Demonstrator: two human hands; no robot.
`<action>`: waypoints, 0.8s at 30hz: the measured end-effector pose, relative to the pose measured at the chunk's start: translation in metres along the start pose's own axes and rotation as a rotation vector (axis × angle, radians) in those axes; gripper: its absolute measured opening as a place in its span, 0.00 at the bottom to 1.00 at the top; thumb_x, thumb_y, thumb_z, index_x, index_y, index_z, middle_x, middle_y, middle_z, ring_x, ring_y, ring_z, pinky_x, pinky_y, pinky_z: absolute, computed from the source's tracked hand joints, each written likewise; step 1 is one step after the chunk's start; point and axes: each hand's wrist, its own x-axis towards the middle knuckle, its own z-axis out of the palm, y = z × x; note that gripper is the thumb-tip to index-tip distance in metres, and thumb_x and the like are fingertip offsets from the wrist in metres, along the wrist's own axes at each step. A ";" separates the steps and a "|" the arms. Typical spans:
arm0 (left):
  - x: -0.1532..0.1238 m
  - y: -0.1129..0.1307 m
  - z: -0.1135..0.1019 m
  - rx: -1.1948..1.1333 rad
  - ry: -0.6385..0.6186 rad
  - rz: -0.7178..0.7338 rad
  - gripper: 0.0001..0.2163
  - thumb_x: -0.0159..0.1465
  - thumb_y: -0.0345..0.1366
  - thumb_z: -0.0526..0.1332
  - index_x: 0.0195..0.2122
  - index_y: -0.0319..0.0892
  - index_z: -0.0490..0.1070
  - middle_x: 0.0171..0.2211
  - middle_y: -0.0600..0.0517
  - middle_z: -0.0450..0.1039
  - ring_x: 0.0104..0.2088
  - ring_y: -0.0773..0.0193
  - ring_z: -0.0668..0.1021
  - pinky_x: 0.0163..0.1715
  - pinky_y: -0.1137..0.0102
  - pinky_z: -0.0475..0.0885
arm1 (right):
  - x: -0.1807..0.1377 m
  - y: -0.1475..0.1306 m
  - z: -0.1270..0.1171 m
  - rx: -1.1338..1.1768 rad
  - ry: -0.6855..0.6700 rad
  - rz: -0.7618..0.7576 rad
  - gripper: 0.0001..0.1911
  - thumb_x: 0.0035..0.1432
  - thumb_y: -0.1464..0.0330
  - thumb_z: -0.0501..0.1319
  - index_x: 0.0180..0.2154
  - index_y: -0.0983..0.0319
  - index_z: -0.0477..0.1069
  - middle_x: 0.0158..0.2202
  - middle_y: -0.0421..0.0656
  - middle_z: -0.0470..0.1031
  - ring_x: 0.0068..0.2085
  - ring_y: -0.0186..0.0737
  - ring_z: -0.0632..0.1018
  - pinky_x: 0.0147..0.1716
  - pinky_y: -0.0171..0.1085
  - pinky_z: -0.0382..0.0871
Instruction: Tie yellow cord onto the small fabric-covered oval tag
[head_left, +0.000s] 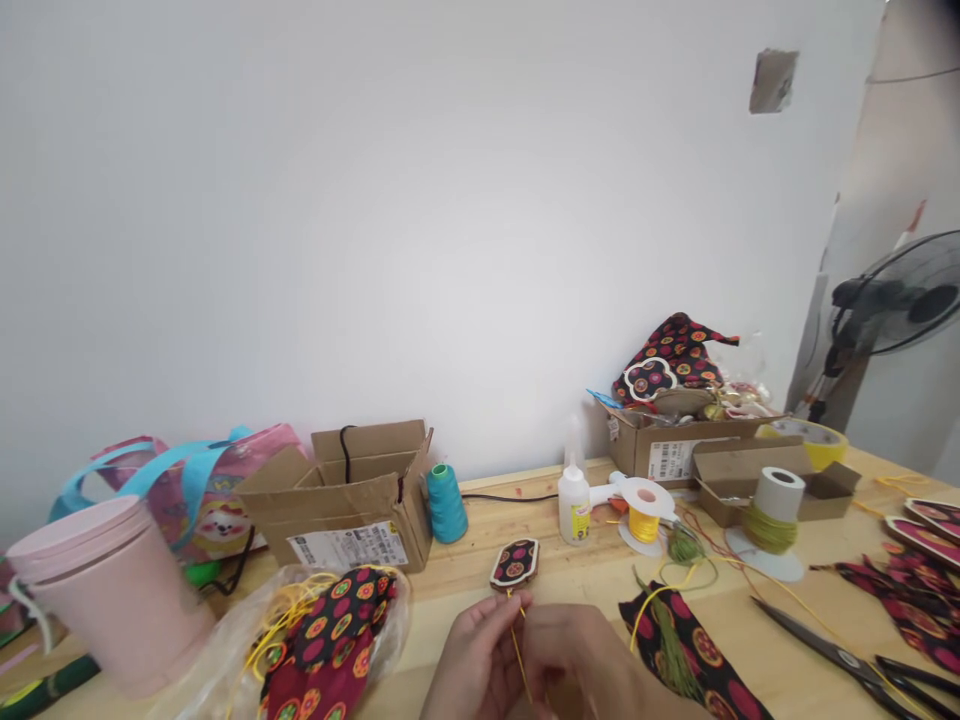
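Observation:
Both hands meet at the bottom middle of the view over the wooden table (480, 530). My left hand (476, 655) is closed in a pinch on a thin yellow cord (517, 648). My right hand (581, 660) is closed against it, fingers on the same cord. The cord rises to a small padded ornament (515, 563) covered in dark fabric with red and orange circles, which stands just above the fingertips.
A pink tub (112, 590) and a plastic bag of patterned fabric (326, 640) lie at left. Behind stand cardboard boxes (352, 500), a teal thread cone (446, 503), a glue bottle (574, 500) and cord spools (643, 515). Scissors (832, 650) lie at right, a fan (896, 300) beyond.

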 end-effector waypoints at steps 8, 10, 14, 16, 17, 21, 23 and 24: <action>-0.001 0.006 -0.001 0.114 0.164 0.040 0.03 0.50 0.25 0.60 0.27 0.34 0.71 0.20 0.53 0.68 0.17 0.73 0.70 0.14 0.80 0.62 | 0.012 0.009 -0.004 0.161 0.271 0.500 0.04 0.36 0.76 0.49 0.16 0.62 0.56 0.14 0.33 0.53 0.19 0.29 0.56 0.17 0.30 0.47; 0.000 0.007 -0.002 0.167 0.157 0.066 0.03 0.48 0.28 0.62 0.25 0.34 0.71 0.19 0.56 0.65 0.11 0.80 0.61 0.08 0.84 0.47 | 0.013 0.010 -0.006 0.145 0.287 0.509 0.04 0.36 0.75 0.49 0.16 0.62 0.56 0.14 0.33 0.53 0.18 0.29 0.57 0.17 0.30 0.47; 0.000 0.009 -0.004 0.221 0.098 0.041 0.09 0.46 0.34 0.63 0.27 0.34 0.70 0.17 0.59 0.61 0.09 0.84 0.52 0.09 0.83 0.38 | 0.011 0.012 -0.008 0.094 0.310 0.504 0.04 0.37 0.75 0.50 0.17 0.62 0.58 0.14 0.34 0.55 0.19 0.30 0.58 0.18 0.30 0.48; -0.001 0.011 -0.004 0.233 0.077 0.015 0.11 0.45 0.36 0.63 0.29 0.34 0.69 0.15 0.61 0.59 0.09 0.83 0.50 0.10 0.82 0.37 | 0.011 0.015 -0.007 0.074 0.304 0.505 0.04 0.38 0.74 0.50 0.17 0.62 0.59 0.15 0.34 0.56 0.19 0.30 0.59 0.18 0.30 0.48; -0.001 0.011 -0.005 0.233 0.076 0.008 0.12 0.45 0.37 0.63 0.30 0.35 0.68 0.14 0.62 0.58 0.09 0.83 0.49 0.10 0.81 0.36 | 0.010 0.017 -0.007 0.066 0.297 0.509 0.03 0.38 0.74 0.50 0.18 0.62 0.60 0.15 0.34 0.56 0.19 0.30 0.59 0.18 0.29 0.49; 0.002 0.010 -0.005 0.246 0.082 -0.001 0.15 0.44 0.39 0.61 0.31 0.36 0.66 0.12 0.63 0.57 0.10 0.82 0.48 0.10 0.81 0.37 | 0.010 0.021 -0.002 0.056 0.249 0.534 0.04 0.38 0.75 0.52 0.18 0.63 0.62 0.15 0.35 0.60 0.19 0.29 0.60 0.18 0.29 0.49; 0.002 0.008 -0.004 0.293 0.049 0.006 0.14 0.45 0.40 0.60 0.31 0.37 0.65 0.13 0.62 0.59 0.09 0.82 0.48 0.09 0.81 0.37 | 0.010 0.019 0.000 0.117 0.223 0.527 0.04 0.38 0.75 0.52 0.19 0.63 0.64 0.16 0.35 0.62 0.20 0.29 0.61 0.18 0.28 0.50; 0.002 0.007 -0.004 0.322 0.031 0.008 0.14 0.45 0.40 0.60 0.31 0.37 0.65 0.13 0.61 0.60 0.09 0.82 0.48 0.09 0.80 0.36 | 0.011 0.017 0.001 0.189 0.197 0.511 0.04 0.39 0.74 0.53 0.20 0.64 0.66 0.17 0.36 0.64 0.20 0.29 0.62 0.19 0.28 0.51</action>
